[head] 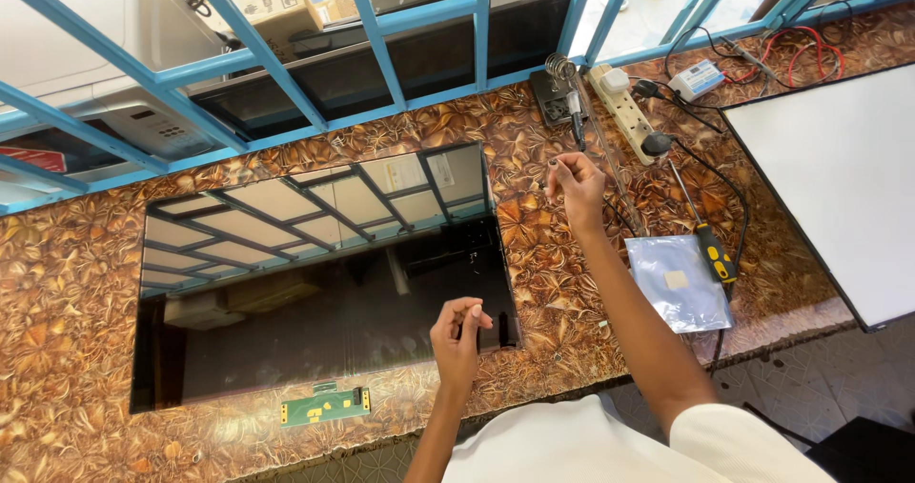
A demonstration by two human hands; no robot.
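A large black display panel [315, 292] lies flat on the brown patterned counter and reflects the blue grille above. A small green circuit board [324, 407] hangs off its near edge. My left hand [459, 335] hovers over the panel's near right corner, thumb and fingertips pinched together. My right hand [577, 186] is stretched out past the panel's far right corner, fingertips pinched, just short of the soldering iron [575, 111] in its coiled stand. Anything held between the fingers of either hand is too small to make out.
A white power strip [624, 107] and black cables lie beyond my right hand. A yellow-and-black screwdriver [710, 250] rests beside a silver bag [679, 281]. A big white panel [839, 188] covers the right side. A blue metal grille [286, 73] borders the counter's far edge.
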